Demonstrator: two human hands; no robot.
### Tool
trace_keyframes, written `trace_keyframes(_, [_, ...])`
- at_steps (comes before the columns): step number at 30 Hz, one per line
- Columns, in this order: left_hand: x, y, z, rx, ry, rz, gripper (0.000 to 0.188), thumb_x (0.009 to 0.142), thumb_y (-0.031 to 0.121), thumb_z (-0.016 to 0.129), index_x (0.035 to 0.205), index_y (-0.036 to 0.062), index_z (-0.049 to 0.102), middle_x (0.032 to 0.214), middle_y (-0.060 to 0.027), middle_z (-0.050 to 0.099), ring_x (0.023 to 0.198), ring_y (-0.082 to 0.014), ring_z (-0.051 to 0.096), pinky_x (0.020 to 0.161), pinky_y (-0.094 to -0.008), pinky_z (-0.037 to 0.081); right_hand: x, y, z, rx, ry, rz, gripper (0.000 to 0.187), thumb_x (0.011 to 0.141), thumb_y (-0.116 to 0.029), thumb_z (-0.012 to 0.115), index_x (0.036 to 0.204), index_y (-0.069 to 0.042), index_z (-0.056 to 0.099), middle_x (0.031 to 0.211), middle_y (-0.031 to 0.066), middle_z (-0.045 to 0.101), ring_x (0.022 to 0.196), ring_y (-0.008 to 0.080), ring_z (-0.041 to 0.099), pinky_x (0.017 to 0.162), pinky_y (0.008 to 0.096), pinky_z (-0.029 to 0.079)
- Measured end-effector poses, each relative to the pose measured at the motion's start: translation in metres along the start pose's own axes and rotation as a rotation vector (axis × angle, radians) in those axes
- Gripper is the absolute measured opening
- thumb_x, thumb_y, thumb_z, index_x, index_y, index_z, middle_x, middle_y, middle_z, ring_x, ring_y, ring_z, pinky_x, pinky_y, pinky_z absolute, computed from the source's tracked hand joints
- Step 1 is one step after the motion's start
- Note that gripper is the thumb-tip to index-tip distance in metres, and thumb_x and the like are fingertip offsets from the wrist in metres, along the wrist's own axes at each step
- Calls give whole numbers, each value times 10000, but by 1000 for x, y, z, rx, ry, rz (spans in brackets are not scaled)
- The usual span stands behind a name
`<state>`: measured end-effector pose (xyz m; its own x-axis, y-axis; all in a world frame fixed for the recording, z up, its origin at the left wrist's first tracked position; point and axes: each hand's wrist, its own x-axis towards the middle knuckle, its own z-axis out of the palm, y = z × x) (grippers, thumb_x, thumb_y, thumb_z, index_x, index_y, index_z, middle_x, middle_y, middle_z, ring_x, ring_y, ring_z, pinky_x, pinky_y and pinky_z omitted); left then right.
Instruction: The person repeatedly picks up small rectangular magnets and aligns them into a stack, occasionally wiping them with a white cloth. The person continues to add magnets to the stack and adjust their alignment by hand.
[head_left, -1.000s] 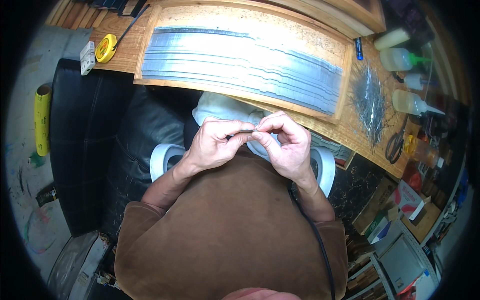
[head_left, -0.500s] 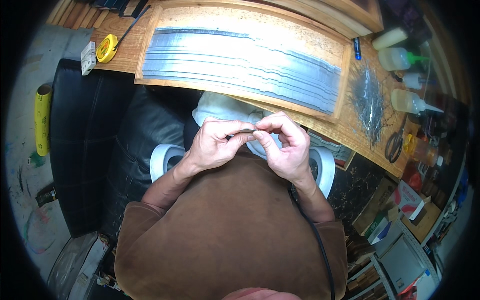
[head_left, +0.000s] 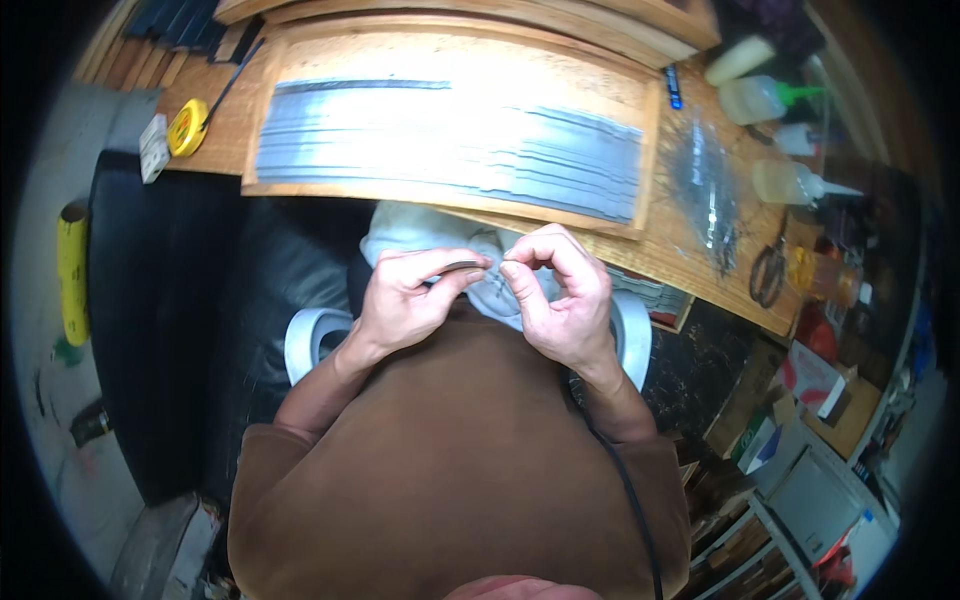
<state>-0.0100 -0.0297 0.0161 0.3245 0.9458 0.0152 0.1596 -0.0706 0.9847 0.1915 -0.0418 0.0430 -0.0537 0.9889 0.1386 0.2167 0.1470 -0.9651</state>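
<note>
Between the thumb and fingers of my left hand (head_left: 400, 305) is a thin dark strip (head_left: 461, 265), slightly curved and mostly covered by the hand. My right hand (head_left: 570, 315) is just to its right, a small gap away. Its thumb and forefinger are pinched together; whatever is between them is too small to make out. Both hands hover over my lap, above a whitish cloth (head_left: 415, 228). Beyond them on the bench, a shallow wooden tray (head_left: 350, 197) holds rows of thin grey strips (head_left: 570, 165), part of them washed out by glare.
A yellow tape measure (head_left: 188, 127) lies at the bench's left end. Along the right side are a pile of fine dark wires or needles (head_left: 708, 200), scissors (head_left: 768, 275) and squeeze bottles (head_left: 785, 183). A black padded seat (head_left: 165, 330) is at my left.
My hands have come apart: the right has let go of the strip's end, and the left keeps the strip. The whole view has shifted slightly.
</note>
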Motion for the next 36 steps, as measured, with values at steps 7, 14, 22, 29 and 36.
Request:
trace_keyframes(7, [14, 3, 11, -68, -61, 19, 117, 938, -75, 730, 1040, -50, 782, 975, -143, 822, 929, -209, 809, 864, -299, 638, 23, -41, -99, -718, 419, 98, 32, 923, 21, 754, 941, -5, 748, 905, 82, 729, 784, 155, 679, 706, 285, 537])
trace_keyframes(14, [40, 17, 24, -18, -145, 162, 182, 930, -23, 764, 1110, -8, 786, 961, -161, 809, 867, -214, 804, 784, -291, 606, 15, -24, -45, -162, 2, -113, 98, 876, 62, 785, 938, 20, 722, 904, 107, 724, 813, 195, 701, 726, 303, 554])
trace_keyframes(22, [55, 23, 22, 85, -116, 342, 317, 869, -84, 741, 1149, 54, 794, 872, -145, 760, 735, -230, 730, 692, -317, 567, 21, -11, -36, -137, 36, -276, 169, 836, 58, 816, 986, 3, 760, 900, 101, 703, 819, 224, 691, 721, 322, 552])
trace_keyframes(29, [64, 22, 24, 175, -161, 436, 322, 832, -84, 746, 1116, 61, 792, 843, -148, 745, 693, -279, 714, 627, -336, 545, 24, -1, -42, -127, 19, -285, 293, 778, 69, 830, 1042, -58, 823, 879, 71, 671, 830, 231, 650, 712, 327, 527])
trace_keyframes(36, [68, 11, 27, 106, -173, 446, 296, 841, -70, 766, 1107, 55, 800, 836, -144, 746, 694, -287, 721, 625, -344, 551, 20, 3, -40, -43, 28, -205, 282, 781, 75, 822, 1034, -50, 820, 868, 72, 652, 798, 189, 640, 692, 308, 511])
